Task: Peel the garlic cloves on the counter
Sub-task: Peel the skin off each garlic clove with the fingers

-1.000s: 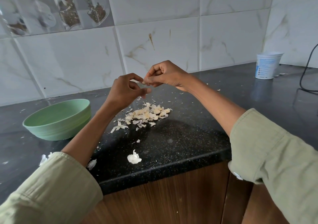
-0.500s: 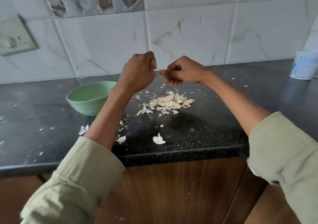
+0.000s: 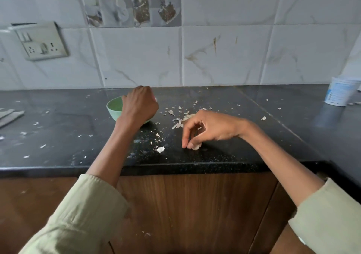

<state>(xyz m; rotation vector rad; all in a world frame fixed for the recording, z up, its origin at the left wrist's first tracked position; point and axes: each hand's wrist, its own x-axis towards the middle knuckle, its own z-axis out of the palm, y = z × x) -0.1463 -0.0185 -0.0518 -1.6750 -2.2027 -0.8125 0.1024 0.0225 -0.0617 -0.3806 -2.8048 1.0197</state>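
The left hand hung curled over the green bowl — its contents hidden. The right hand pinched a garlic clove on the counter, near the peels.

Your left hand is raised and curled into a fist, back toward you; your right hand reaches down, fingertips pinching low.

Bare counter left of bowl
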